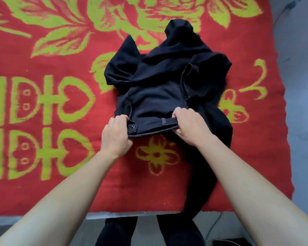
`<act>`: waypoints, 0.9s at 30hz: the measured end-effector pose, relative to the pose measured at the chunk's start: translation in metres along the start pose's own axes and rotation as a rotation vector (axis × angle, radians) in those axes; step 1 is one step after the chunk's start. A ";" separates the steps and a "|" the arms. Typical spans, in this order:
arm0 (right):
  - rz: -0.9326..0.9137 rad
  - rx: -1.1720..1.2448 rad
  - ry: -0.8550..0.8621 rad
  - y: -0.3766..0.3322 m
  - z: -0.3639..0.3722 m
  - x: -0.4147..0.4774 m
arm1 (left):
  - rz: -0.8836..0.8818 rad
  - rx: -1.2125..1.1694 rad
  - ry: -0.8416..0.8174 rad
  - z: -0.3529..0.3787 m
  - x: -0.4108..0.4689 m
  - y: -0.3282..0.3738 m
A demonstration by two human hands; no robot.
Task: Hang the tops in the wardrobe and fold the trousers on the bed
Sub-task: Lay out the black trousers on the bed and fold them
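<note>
A pair of dark navy trousers (160,89) lies crumpled on the bed, waistband toward me, with a metal button at its left end. One leg trails down over the bed's front edge on the right. My left hand (116,137) grips the waistband at the button end. At the other end, my right hand (190,126) pinches the waistband just past a belt loop. The band is stretched flat between the two hands. No tops and no wardrobe are in view.
The bed is covered by a red blanket (52,139) with yellow-green flowers and hearts. Its front edge runs below my forearms. Grey floor (302,121) lies to the right. My dark-clad legs stand against the bed.
</note>
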State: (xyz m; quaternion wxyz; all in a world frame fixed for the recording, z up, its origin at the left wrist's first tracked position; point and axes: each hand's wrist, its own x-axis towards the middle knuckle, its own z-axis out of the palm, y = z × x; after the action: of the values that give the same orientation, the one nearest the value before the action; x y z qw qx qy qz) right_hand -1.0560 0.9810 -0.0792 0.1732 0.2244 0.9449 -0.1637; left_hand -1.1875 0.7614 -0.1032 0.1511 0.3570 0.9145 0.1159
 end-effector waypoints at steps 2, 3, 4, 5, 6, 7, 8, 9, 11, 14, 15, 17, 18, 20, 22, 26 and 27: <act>-0.034 -0.015 -0.129 -0.008 -0.007 -0.012 | 0.060 0.103 -0.053 -0.017 -0.019 -0.008; -0.048 0.004 -0.195 -0.012 -0.015 -0.019 | 0.083 0.142 -0.066 -0.029 -0.026 -0.010; -0.060 0.027 -0.249 -0.016 -0.026 -0.027 | 0.100 0.173 -0.075 -0.043 -0.031 -0.010; -0.069 0.049 -0.281 -0.020 -0.041 -0.035 | 0.109 0.198 -0.067 -0.059 -0.033 -0.008; -0.074 0.066 -0.281 -0.024 -0.060 -0.042 | 0.112 0.216 -0.041 -0.078 -0.033 -0.005; -0.078 0.072 -0.254 -0.028 -0.083 -0.047 | 0.114 0.224 -0.001 -0.099 -0.029 0.000; -0.085 0.057 -0.204 -0.033 -0.111 -0.052 | 0.114 0.224 0.052 -0.123 -0.025 0.006; -0.093 0.028 -0.134 -0.038 -0.141 -0.054 | 0.115 0.221 0.115 -0.150 -0.017 0.014; -0.101 -0.042 0.023 -0.048 -0.208 -0.058 | 0.113 0.220 0.250 -0.210 0.001 0.034; -0.100 -0.085 0.299 -0.065 -0.310 -0.070 | 0.082 0.215 0.443 -0.305 0.019 0.069; -0.103 -0.100 0.405 -0.070 -0.341 -0.078 | 0.067 0.203 0.497 -0.334 0.019 0.080; -0.116 -0.118 0.613 -0.079 -0.397 -0.099 | 0.021 0.190 0.578 -0.386 0.014 0.100; -0.123 -0.128 0.698 -0.082 -0.421 -0.111 | -0.001 0.196 0.607 -0.410 0.008 0.110; -0.114 -0.174 0.824 -0.086 -0.464 -0.137 | -0.002 0.246 0.660 -0.452 -0.005 0.130; -0.095 -0.219 0.909 -0.087 -0.497 -0.163 | 0.022 0.333 0.691 -0.490 -0.021 0.148; -0.012 -0.312 1.021 -0.078 -0.531 -0.203 | 0.269 0.488 0.769 -0.536 -0.054 0.172; 0.006 -0.333 1.044 -0.074 -0.534 -0.211 | 0.333 0.550 0.756 -0.542 -0.064 0.174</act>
State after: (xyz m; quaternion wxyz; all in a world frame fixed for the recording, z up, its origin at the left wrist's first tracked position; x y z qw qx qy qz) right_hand -1.0498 1.0473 0.4955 -0.2850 0.2482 0.9178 0.1215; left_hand -1.2295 0.7862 0.4673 -0.3117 0.4579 0.8325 0.0142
